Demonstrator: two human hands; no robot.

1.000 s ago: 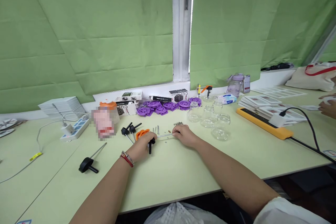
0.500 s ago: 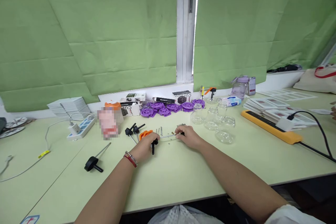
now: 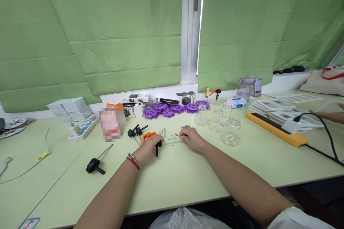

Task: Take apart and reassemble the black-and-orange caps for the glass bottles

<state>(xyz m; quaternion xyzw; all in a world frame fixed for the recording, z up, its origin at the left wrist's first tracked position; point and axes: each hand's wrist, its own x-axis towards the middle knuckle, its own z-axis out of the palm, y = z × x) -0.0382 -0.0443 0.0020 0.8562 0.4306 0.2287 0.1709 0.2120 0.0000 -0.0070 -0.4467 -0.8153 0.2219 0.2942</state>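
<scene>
My left hand (image 3: 148,148) is closed around a black-headed piece (image 3: 157,151) whose thin metal rod (image 3: 171,138) points right. At the rod's far end, my right hand (image 3: 194,139) pinches the tip; a small dark bit shows between its fingers, too small to name. Behind the right hand lies a metal spring (image 3: 185,127). A few metal pins (image 3: 165,132) and tiny fittings (image 3: 172,145) lie near the rod. Beside my left hand are an orange plastic part (image 3: 148,136) and two similar black-headed rods (image 3: 133,133). Another black-headed rod (image 3: 94,165) lies farther left.
Several glass jars (image 3: 228,138) stand right of my hands. Purple plastic parts (image 3: 168,110) and boxes (image 3: 186,98) line the back. A yellow power strip (image 3: 276,128) and stacked cards (image 3: 279,109) are at right, near another person's hand (image 3: 331,116). A white power strip (image 3: 84,128) sits left.
My hands stay almost in place on the rod, with the right fingers shifting slightly at its tip. At the far right, the other person's hand has come farther into view.
</scene>
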